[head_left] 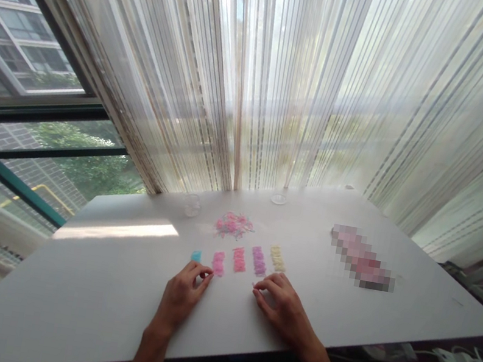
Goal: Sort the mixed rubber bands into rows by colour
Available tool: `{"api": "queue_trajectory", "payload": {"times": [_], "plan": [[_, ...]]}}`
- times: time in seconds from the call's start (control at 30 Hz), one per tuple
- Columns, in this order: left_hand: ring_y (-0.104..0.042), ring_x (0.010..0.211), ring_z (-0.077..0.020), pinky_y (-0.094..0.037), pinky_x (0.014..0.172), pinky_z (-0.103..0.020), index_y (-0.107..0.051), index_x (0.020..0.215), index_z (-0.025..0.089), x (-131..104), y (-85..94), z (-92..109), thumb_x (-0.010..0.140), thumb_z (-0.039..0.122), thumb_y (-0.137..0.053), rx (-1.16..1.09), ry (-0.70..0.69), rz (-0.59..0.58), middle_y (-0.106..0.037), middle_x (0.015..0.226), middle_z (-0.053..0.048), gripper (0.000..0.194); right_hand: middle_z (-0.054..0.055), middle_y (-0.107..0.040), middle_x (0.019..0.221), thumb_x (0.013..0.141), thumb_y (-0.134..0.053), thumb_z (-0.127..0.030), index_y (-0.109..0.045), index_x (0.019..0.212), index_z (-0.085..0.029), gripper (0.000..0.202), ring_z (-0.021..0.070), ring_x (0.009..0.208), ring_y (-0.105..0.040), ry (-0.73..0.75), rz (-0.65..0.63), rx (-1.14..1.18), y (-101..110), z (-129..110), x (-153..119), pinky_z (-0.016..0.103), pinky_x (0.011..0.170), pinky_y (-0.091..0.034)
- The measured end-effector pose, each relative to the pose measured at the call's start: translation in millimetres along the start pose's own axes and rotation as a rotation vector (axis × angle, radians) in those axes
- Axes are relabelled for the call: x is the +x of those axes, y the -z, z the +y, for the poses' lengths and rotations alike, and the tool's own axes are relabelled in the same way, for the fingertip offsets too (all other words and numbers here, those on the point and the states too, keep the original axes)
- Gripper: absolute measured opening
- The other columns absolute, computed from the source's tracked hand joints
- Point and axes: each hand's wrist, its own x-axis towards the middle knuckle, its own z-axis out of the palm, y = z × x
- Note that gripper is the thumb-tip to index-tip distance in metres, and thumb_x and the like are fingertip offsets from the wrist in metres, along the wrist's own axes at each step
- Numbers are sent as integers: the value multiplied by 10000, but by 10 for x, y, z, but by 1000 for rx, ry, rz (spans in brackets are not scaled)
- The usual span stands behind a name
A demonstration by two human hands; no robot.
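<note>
My left hand (182, 292) rests on the table with thumb and forefinger pinched at the lower end of a pink row (218, 262) of small pieces. A short blue row (196, 256) lies just beyond its knuckles. My right hand (281, 306) is also in a pinch, its fingertips below the purple row (258, 260). Whatever either pinch holds is too small to make out. Between the hands and farther off lies a coral-pink row (239, 259). Past the right knuckles is a pale yellow row (277, 258).
Behind the rows, a loose pile (234, 225) of mixed, mostly pink pieces lies on the white table (112, 289). A clear round container (192, 205) and a clear shallow dish or lid (279, 200) stand near the back edge. A blurred-out pinkish object (361, 258) lies right.
</note>
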Motion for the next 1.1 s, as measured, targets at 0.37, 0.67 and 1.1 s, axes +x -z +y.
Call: {"api": "queue_trajectory", "payload": {"times": [0.37, 0.67, 1.1], "plan": [[-631, 681, -163, -534, 717, -283, -718, 947, 253, 9, 1, -9, 948, 362, -549, 21, 22, -8, -680, 886, -11, 200, 52, -684, 904, 925, -630, -151, -685, 925, -225, 92, 234, 901, -645, 0, -1, -10, -6, 3, 1, 368, 820, -555], [-650, 674, -163, -545, 698, -273, -728, 924, 260, 18, 3, 6, 929, 352, -577, 31, 9, 19, -685, 854, -4, 177, 51, -678, 888, 929, -623, -162, -678, 918, -226, 85, 244, 888, -638, -10, 54, -86, -30, 23, -4, 402, 838, -540], [-583, 634, -155, -521, 668, -284, -733, 961, 224, -8, 18, -45, 944, 401, -530, -72, 43, 36, -662, 843, -30, 270, 55, -662, 875, 952, -586, -169, -624, 868, -218, 104, 258, 866, -614, -39, 15, -200, -73, 38, -17, 427, 804, -521]]}}
